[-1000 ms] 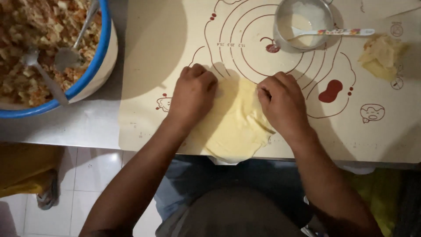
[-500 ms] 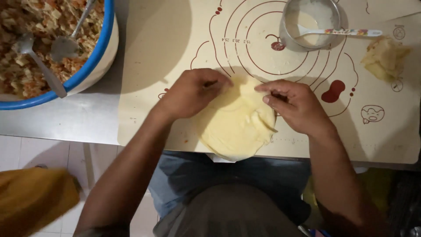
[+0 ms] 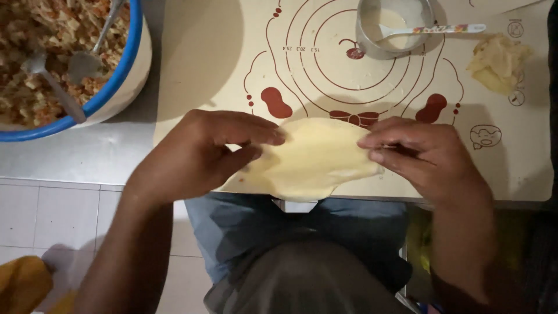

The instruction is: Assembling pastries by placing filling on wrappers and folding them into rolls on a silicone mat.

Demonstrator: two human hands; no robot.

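Observation:
A thin, pale yellow sheet of dough (image 3: 317, 157) hangs between my two hands over the near edge of a cream pastry mat (image 3: 203, 58) printed with red rings. My left hand (image 3: 203, 154) pinches the sheet's left edge between thumb and fingers. My right hand (image 3: 424, 154) pinches its right edge. The sheet is lifted off the mat and sags a little in the middle.
A blue-rimmed bowl (image 3: 125, 87) of chopped filling with two spoons stands at the top left. A metal cup (image 3: 372, 43) of white liquid with a patterned spoon sits at the top centre. A lump of dough scraps (image 3: 497, 61) lies at the top right. Tiled floor lies below the counter.
Earlier both hands pressed flat on the dough on the mat. They have since curled onto its side edges and lifted the sheet up, stretched between them.

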